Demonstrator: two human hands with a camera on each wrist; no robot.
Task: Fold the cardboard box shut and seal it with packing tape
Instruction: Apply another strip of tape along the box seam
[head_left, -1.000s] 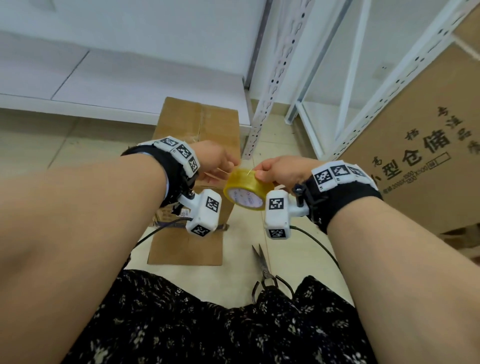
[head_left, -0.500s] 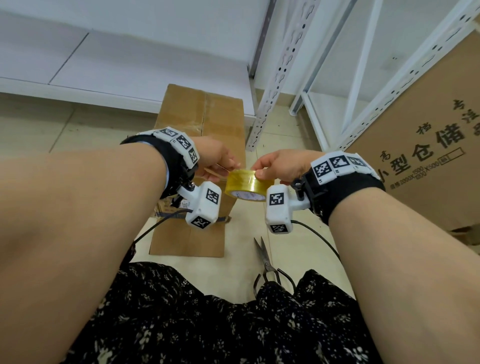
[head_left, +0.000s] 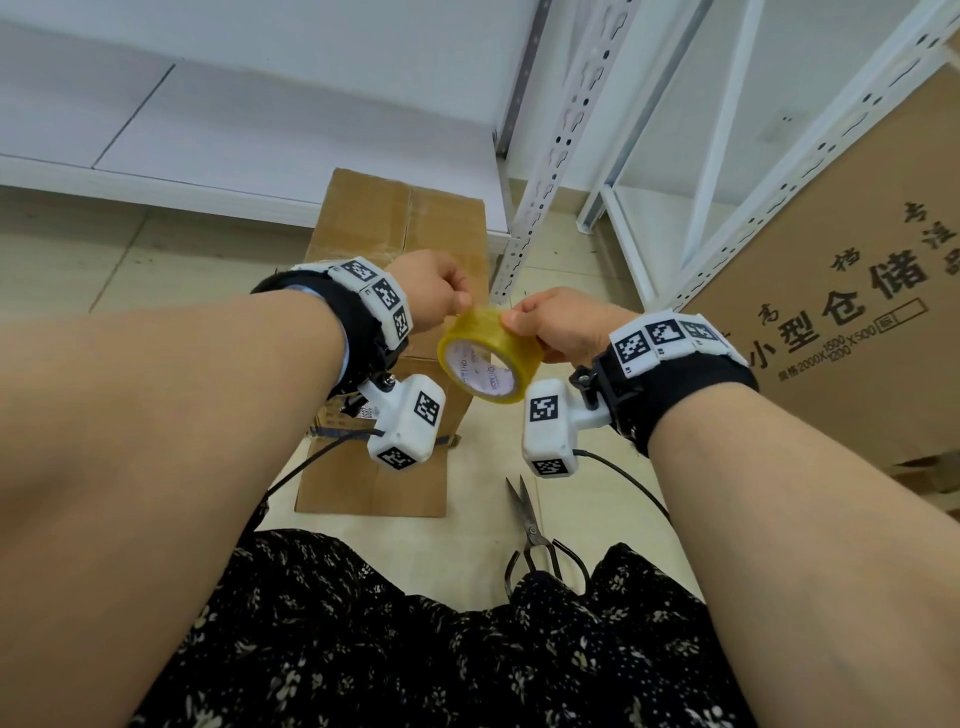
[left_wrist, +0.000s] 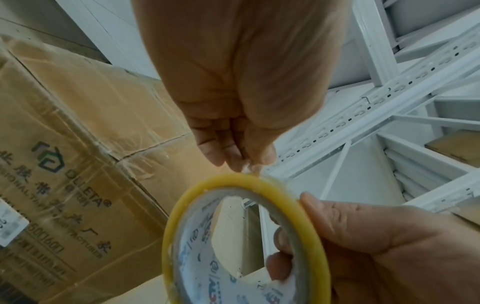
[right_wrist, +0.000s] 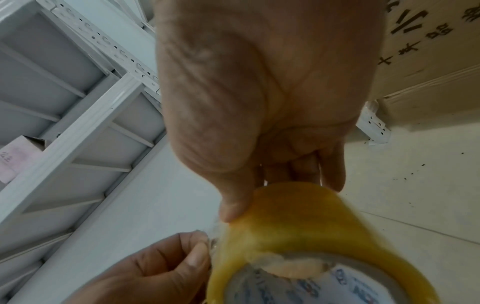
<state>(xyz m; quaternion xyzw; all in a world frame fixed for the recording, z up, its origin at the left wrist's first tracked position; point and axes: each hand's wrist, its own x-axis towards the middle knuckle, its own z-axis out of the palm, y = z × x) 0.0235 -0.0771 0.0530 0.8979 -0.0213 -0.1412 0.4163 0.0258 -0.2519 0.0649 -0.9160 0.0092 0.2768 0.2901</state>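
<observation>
The tape (head_left: 488, 356) is up in mid-air, above the box (head_left: 400, 244), which sits shut on the floor just ahead with its centre seam bare. The right hand (head_left: 563, 325) grips the roll, fingers hooked through the core and thumb pressed on the outer wrap. The left hand (head_left: 434, 291) is closed in a fine pinch, thumb against fingertip, on the loose tape end at the top of the roll. Looks like the peel is just starting. Best bet: pull that tab straight and steady, keep it flat so it doesn't curl back and stick to itself, and let the roll turn in the right hand. The tape is glossy, translucent yellow film on a printed white core, thin and clingy. The box is plain brown corrugated board, creased and matte. Scissors (head_left: 532, 525) lie on the pale tiles nearby, ready for the cut.
</observation>
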